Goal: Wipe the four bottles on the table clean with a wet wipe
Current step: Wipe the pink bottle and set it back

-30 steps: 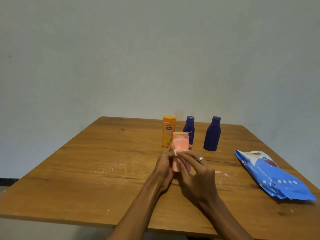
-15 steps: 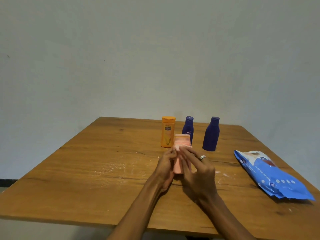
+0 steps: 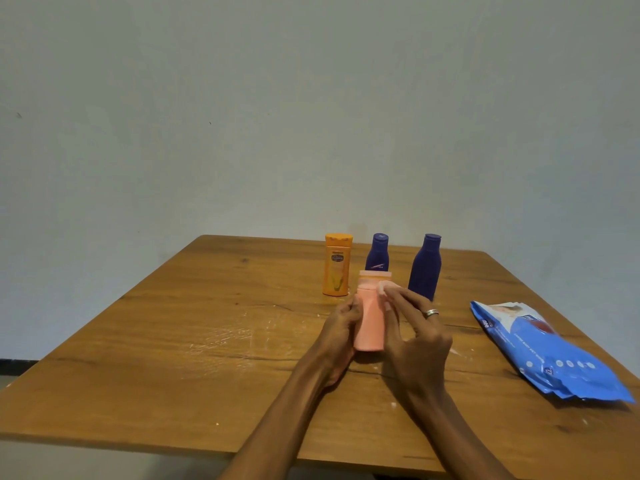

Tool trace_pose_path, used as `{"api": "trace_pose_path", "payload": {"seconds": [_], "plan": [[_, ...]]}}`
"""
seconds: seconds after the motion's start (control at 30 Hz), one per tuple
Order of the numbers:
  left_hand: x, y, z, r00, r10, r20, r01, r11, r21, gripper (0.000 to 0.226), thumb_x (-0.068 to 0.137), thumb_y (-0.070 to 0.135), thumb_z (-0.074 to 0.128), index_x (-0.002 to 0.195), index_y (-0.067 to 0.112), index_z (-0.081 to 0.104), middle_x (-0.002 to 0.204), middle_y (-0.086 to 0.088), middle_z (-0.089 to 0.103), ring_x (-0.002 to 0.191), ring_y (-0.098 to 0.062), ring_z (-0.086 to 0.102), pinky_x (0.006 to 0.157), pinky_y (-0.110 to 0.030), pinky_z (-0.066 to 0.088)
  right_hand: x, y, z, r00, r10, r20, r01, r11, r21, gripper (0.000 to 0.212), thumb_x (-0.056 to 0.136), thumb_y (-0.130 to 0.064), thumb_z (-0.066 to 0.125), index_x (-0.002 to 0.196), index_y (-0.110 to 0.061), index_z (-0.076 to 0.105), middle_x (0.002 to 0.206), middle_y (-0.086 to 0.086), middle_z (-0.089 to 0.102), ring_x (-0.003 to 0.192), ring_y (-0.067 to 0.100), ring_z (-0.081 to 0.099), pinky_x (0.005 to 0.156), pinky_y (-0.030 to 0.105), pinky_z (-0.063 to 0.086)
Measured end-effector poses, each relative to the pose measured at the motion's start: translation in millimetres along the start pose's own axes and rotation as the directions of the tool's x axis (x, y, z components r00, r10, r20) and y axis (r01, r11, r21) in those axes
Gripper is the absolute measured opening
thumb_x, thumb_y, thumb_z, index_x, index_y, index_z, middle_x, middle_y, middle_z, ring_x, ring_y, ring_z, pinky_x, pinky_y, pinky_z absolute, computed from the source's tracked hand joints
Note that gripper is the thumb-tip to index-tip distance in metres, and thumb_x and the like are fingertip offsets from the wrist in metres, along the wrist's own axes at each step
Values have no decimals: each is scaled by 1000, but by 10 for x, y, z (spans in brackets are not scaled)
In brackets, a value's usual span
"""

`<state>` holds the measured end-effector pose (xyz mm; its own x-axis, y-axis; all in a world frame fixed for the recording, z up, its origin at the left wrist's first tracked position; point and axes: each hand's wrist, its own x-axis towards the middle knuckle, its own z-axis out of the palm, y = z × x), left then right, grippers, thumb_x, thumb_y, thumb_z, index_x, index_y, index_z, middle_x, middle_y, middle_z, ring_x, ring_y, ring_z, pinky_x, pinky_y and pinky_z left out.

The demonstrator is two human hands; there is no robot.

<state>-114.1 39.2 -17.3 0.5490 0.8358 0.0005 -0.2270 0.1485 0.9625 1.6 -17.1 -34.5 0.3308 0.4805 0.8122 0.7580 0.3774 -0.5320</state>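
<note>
Nearest the camera, two bare forearms reach forward over the wooden counter (image 3: 145, 358) and meet at its middle; the left hand (image 3: 341, 332) curls round the left side of the pink bottle (image 3: 370, 323), gripping its body; the right hand (image 3: 415, 336), a ring (image 3: 432, 312) on one finger, lies against the bottle's right side with its fingers stretched forward and pinches a small white wet wipe (image 3: 388, 287) against the bottle's shoulder just under the cap; the pink bottle stands roughly upright between the two hands, its base at or just above the counter, though which cannot be told; pale scuffs mark the wood to the left of the hands; off to the right, well apart from the hands, a blue wipe packet (image 3: 554, 355) lies flat near the counter's right edge; farther back a row of three bottles stands upright; the orange bottle (image 3: 336, 265) is on the left, the small dark blue bottle (image 3: 377, 252) is partly hidden behind the pink bottle's cap, and the larger dark blue bottle (image 3: 426, 268) is on the right; behind the counter rises a plain pale wall (image 3: 311, 116).
</note>
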Motion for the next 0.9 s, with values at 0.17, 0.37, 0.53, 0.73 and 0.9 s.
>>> {"api": "trace_pose_path", "payload": {"seconds": [0.17, 0.37, 0.53, 0.73, 0.9], "plan": [[33, -48, -11, 999, 41, -27, -40, 999, 26, 33, 106, 26, 39, 132, 18, 59, 124, -16, 68, 113, -35, 66, 83, -42, 57, -55, -29, 46, 966, -194, 172, 202, 979, -31, 48, 83, -3, 76, 129, -10, 63, 130, 8, 61, 126, 19, 55, 100, 35, 52], [44, -18, 5, 1000, 21, 16, -22, 999, 42, 40, 105, 41, 40, 138, 22, 51, 124, -15, 65, 106, -29, 67, 82, -46, 59, 25, -46, 8, 996, 63, -59, -62, 998, 34, 38, 89, -14, 72, 125, -20, 63, 126, 2, 62, 115, 6, 57, 87, 11, 51], [38, -34, 22, 998, 17, 58, -21, 998, 60, 37, 102, 41, 41, 130, 20, 54, 120, -12, 67, 103, -24, 68, 89, -47, 57, 145, 116, -71, 973, 190, -134, -174, 978, 118, 33, 93, -20, 65, 126, -22, 65, 123, -4, 66, 114, 7, 61, 87, 34, 59], [60, -51, -2, 999, 21, 35, -21, 1000, 7, 47, 99, 42, 44, 137, 14, 49, 121, -15, 67, 103, -25, 70, 85, -42, 58, 256, 34, -165, 993, 121, -9, -119, 984, 134, 32, 92, -21, 64, 124, -28, 62, 117, -12, 66, 108, -1, 62, 85, 8, 49], [60, -36, -61, 996, 65, -61, -68, 997, -40, 34, 107, 32, 37, 133, 17, 52, 121, -13, 68, 106, -26, 69, 89, -44, 58, 26, 72, -232, 971, 73, 226, -79, 997, 21, 38, 89, -14, 69, 123, -30, 63, 120, -10, 66, 112, -1, 59, 83, 3, 45]]}}
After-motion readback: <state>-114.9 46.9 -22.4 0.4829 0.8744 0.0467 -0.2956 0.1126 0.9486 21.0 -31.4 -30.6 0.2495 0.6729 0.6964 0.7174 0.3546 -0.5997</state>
